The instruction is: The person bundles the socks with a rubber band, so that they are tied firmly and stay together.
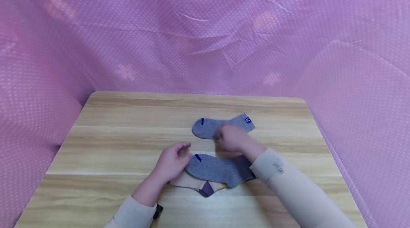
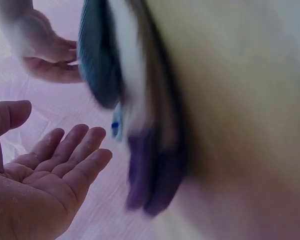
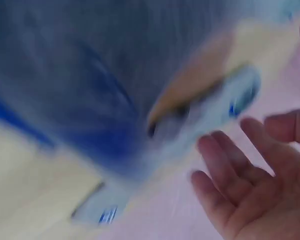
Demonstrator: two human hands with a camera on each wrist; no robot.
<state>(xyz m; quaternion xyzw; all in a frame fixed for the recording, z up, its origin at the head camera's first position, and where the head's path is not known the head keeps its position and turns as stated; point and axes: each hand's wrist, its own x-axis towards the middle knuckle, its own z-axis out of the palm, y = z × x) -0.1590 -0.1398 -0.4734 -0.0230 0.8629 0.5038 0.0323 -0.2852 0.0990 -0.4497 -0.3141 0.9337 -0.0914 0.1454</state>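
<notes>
A grey ankle sock [image 1: 206,128] with a blue toe stripe and a blue cuff label lies flat toward the back. My right hand [image 1: 234,137] hovers at its near edge and overlaps it in the head view; in the right wrist view its fingers [image 3: 220,165] are loosely spread and hold nothing. A second grey sock [image 1: 211,169] lies nearer, on top of beige socks [image 1: 185,181] with purple patches. My left hand [image 1: 171,162] is beside the toe of that nearer grey sock. Its fingers [image 2: 75,155] are extended with nothing in them in the left wrist view.
The socks lie on a light wood-grain table [image 1: 112,142] with rounded back corners. Pink dotted cloth [image 1: 205,43] hangs around the back and both sides. A small black object [image 1: 158,211] shows at the left cuff.
</notes>
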